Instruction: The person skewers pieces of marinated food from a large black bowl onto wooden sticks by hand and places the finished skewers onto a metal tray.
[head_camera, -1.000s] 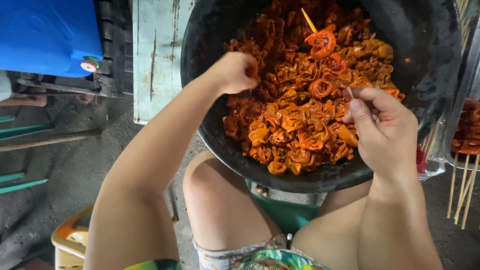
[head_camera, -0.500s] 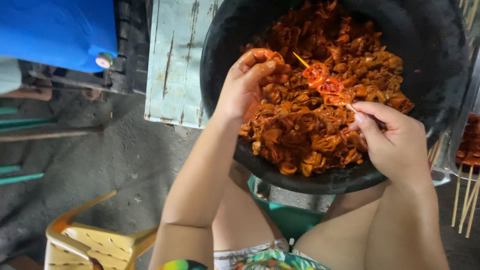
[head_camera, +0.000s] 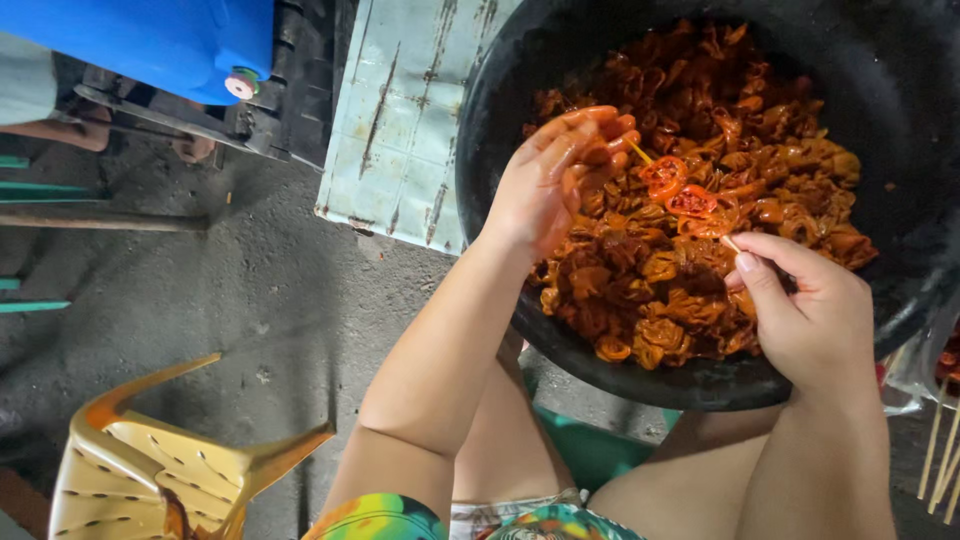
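Rough concrete; glossy curled meat (head_camera: 690, 270), thin skewer (head_camera: 680, 195).

Black basin (head_camera: 500, 130) is cut off at top and right edges. Skewer (head_camera: 680, 195) mid-length is covered by threaded pieces; its lower end is hidden in the right hand (head_camera: 810, 310). Left hand (head_camera: 560, 170) fingertip grip is obscured by sauce. Yellow chair (head_camera: 170, 460) is cropped at the bottom.

left arm: bare, reaching up from lower centre, elbow bent
left hand (head_camera: 558, 172): fingers bunched, tips pinched together, glossy with orange sauce
right arm: bare, rising from lower right
right hand (head_camera: 808, 312): back to camera, fingers curled, thumb and forefinger pinched
thighs: bare, below both arms
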